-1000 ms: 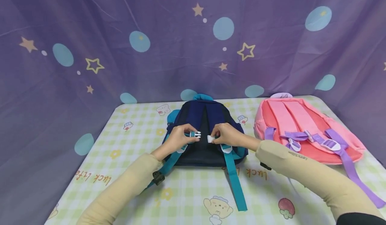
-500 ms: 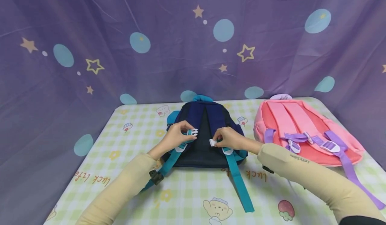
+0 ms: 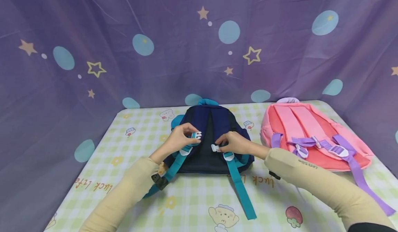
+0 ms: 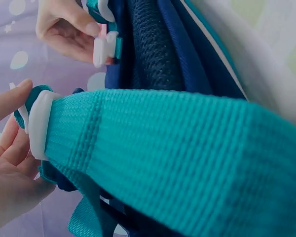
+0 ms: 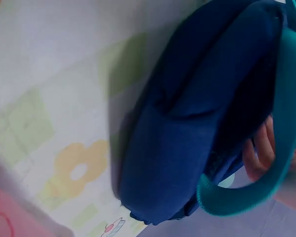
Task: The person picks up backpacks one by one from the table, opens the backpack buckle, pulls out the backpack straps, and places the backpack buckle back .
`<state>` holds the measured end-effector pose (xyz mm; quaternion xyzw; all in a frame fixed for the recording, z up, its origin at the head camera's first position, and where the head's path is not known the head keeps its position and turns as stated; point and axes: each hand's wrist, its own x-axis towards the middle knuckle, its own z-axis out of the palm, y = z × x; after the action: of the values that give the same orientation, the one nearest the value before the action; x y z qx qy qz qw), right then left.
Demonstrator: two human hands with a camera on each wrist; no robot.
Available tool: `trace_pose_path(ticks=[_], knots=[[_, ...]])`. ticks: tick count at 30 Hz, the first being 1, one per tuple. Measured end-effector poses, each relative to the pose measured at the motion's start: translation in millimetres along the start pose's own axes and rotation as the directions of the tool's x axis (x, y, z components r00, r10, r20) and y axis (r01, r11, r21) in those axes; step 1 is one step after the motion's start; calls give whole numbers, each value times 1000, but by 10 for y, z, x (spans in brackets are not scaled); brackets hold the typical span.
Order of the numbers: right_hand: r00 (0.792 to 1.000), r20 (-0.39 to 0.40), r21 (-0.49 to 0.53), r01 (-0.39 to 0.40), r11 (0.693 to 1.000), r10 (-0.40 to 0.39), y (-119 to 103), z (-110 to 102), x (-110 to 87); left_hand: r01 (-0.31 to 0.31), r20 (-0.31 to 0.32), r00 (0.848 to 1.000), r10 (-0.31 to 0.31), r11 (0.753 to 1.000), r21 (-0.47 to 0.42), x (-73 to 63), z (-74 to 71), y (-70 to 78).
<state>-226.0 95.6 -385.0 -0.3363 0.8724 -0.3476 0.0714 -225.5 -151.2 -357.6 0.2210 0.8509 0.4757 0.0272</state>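
Observation:
A navy backpack [image 3: 206, 163] with teal straps lies back panel up on the cloth. Over its left half my left hand [image 3: 178, 137] pinches the pronged half of a white side-release buckle [image 3: 197, 135], prongs facing right. Across from it, my right hand [image 3: 235, 143] pinches the white socket half [image 3: 215, 148] between thumb and fingers. A gap separates the two halves, with the socket a little lower. In the left wrist view a wide teal strap [image 4: 187, 153] runs through a white slider [image 4: 40, 124] near the left hand. The right wrist view shows only some right-hand fingers [image 5: 260, 154] behind teal webbing.
A pink backpack [image 3: 314, 116] with purple straps [image 3: 362, 175] lies to the right, its own buckle fastened. A loose teal strap end [image 3: 242, 190] hangs toward the front. The table wears a checked cloth [image 3: 149, 121]; a purple curtain [image 3: 174, 73] stands behind.
The pronged half in my left hand has shifted left and slightly up, and the socket half slightly down, so their gap is wider. The loose teal strap end has swung right and back.

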Motion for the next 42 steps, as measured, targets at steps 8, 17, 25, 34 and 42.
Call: trace_pose_path(ticks=[8, 17, 25, 34, 42], knots=[[1000, 4, 86, 2, 996, -2, -66, -16, 14, 1, 10, 1000, 0, 998, -58, 26, -14, -10], [999, 18, 339, -53, 939, 51, -121, 8, 71, 44, 14, 999, -43, 995, -95, 11, -41, -14], [991, 34, 410, -129, 903, 126, -174, 34, 121, 57, 36, 998, -52, 989, -140, 9, -57, -42], [974, 141, 572, -226, 789, 176, -186, 59, 176, 67, 68, 996, -54, 977, -202, 27, -67, -40], [970, 166, 614, -243, 752, 177, -201, 72, 211, 63, 70, 996, -48, 974, -218, 27, -57, -41]])
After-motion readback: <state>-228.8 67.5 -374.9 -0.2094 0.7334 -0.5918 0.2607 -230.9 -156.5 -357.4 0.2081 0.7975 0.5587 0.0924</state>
